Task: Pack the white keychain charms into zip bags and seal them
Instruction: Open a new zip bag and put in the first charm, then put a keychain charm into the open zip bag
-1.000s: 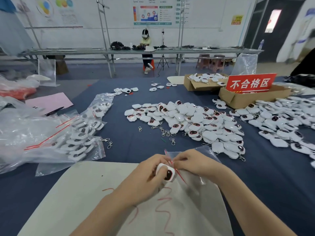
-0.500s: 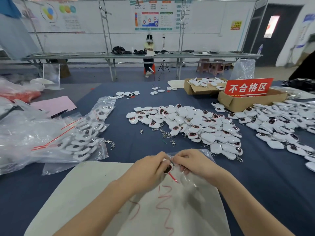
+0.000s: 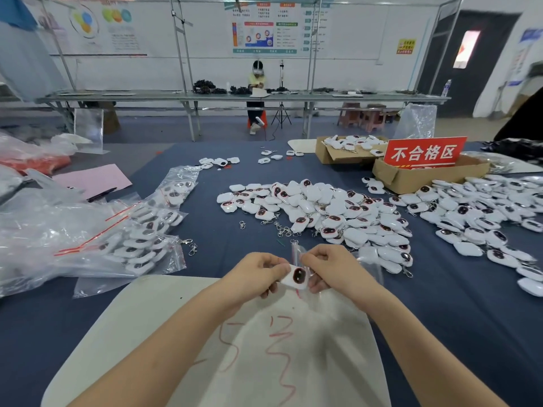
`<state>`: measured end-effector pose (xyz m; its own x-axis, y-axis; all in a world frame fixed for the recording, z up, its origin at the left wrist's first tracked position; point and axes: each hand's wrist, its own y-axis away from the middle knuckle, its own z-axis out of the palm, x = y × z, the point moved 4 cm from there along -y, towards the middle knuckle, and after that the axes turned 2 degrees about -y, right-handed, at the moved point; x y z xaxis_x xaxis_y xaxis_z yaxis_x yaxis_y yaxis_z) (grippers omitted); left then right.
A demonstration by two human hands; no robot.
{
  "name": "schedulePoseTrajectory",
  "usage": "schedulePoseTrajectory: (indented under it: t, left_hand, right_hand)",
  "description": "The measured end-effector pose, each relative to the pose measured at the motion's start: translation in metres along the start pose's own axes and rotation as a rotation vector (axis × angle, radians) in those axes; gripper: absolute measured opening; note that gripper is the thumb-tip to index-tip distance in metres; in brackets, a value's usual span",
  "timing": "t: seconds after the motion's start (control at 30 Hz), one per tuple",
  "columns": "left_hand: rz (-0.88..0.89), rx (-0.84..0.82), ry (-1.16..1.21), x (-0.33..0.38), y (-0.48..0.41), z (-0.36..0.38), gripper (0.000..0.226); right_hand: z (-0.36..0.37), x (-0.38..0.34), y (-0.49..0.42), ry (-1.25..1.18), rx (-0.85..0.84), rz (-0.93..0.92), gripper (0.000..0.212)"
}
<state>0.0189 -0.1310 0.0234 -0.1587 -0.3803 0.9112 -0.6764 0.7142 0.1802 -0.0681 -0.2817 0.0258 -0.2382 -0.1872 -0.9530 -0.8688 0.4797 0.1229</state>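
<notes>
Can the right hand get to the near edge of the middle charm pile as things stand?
Probably, once freed: the right hand pinches the zip bag beside the charm the left hand holds. The pile lies just beyond, nothing between but bare cloth.

The left hand (image 3: 258, 274) and the right hand (image 3: 332, 268) are bare, with slim fingers. The left forearm (image 3: 176, 348) and the right forearm (image 3: 411, 342) are bare too. They show uncovered the whole way across the pale mat (image 3: 132, 318), down to its near edge, where the picture cuts them off.
</notes>
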Motion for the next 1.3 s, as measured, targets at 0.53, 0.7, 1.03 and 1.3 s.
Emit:
schedulePoseTrajectory:
  t: [0.53, 0.7, 1.03, 1.3]
  left_hand:
    - [0.127, 0.144, -0.347, 0.013, 0.002, 0.009, 0.02]
    - [0.127, -0.097, -0.33, 0.01, 0.009, 0.013, 0.023]
    - [0.202, -0.088, -0.483, 0.001, 0.008, 0.007, 0.026]
    - [0.168, 0.183, -0.41, -0.007, -0.035, -0.019, 0.025]
  right_hand:
    - [0.013, -0.007, 0.01, -0.032, -0.049, 0.01, 0.017]
    - [0.011, -0.012, 0.007, -0.024, -0.017, -0.038, 0.017]
    - [0.01, -0.003, 0.002, 0.161, -0.011, -0.064, 0.022]
    - [-0.014, 0.004, -0.04, 0.257, 0.194, -0.14, 0.019]
